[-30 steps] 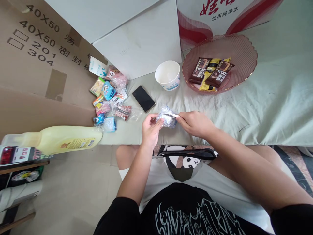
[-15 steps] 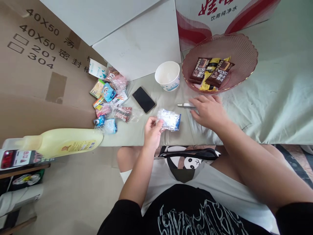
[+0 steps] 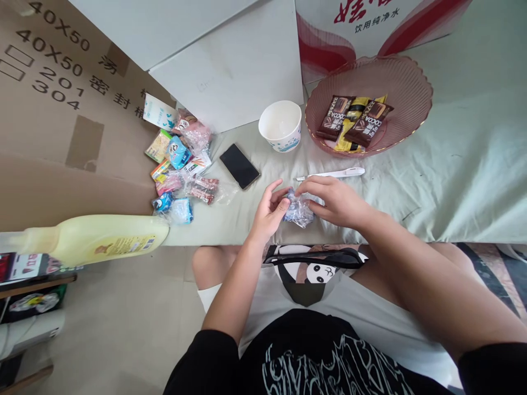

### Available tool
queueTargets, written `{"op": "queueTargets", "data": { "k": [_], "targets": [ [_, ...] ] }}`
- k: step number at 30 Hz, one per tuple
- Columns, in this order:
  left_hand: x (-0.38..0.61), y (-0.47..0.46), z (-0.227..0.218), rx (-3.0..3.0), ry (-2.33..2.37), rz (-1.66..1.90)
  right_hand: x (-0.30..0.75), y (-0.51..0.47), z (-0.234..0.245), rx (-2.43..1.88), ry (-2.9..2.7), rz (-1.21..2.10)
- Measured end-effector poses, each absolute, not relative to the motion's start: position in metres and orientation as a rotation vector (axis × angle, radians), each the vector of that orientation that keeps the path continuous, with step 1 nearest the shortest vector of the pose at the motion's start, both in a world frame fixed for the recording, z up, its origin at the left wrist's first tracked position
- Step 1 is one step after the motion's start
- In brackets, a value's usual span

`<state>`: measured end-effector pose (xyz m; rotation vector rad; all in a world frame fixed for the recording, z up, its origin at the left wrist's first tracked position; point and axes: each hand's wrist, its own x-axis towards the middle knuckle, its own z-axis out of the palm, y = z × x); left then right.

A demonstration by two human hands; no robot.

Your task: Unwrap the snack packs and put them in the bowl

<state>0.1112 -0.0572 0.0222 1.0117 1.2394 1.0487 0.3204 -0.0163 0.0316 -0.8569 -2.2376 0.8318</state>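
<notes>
Both my hands meet at the near edge of the pale green cloth-covered surface [image 3: 453,181]. My left hand [image 3: 269,211] and my right hand [image 3: 335,200] each pinch a small clear crinkly packet with blue print [image 3: 298,208] between them. A white slim cutter [image 3: 333,174] lies on the cloth just beyond my right hand, apart from it. Behind it stands a white paper bowl [image 3: 280,125] and a pink ribbed plastic basket [image 3: 405,82] with brown cocoa bars and a yellow packet inside.
A black phone [image 3: 239,165] lies left of the bowl. A heap of small snack packets [image 3: 181,167] sits against a brown cardboard box [image 3: 61,120]. A yellow bottle [image 3: 99,238] lies at the left. White boards and a red-and-white carton [image 3: 370,22] stand behind.
My right hand set the cutter down on the cloth, then came back to the packet. Both hands now grip the packet, which is crumpled smaller than before.
</notes>
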Motion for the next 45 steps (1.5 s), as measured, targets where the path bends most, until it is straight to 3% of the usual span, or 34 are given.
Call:
{"op": "queueTargets", "data": {
  "k": [9,19,23,26,38,42,45],
  "targets": [
    [0.105,-0.055,0.016,1.028,1.265,1.073,0.313,-0.025,0.027,-0.721,-2.275,0.876],
    [0.083,-0.048,0.014,1.199,1.797,1.296,0.343,-0.012,0.049,-1.223,-2.264,0.803],
    [0.086,-0.054,0.027,1.5,1.502,1.052,0.339,-0.015,0.048,-1.052,-2.263,0.815],
    [0.087,-0.054,0.03,1.46,1.533,0.921,0.335,-0.015,0.042,-0.981,-2.315,0.802],
    [0.033,-0.061,0.03,1.389,1.748,1.266,0.332,-0.014,0.037,-1.063,-2.378,0.604],
    [0.057,-0.059,0.044,1.666,1.667,1.02,0.327,-0.017,0.039,-0.946,-2.355,0.604],
    [0.069,-0.049,0.049,1.809,1.632,0.807,0.327,-0.021,0.048,-1.166,-2.149,0.446]
  ]
}}
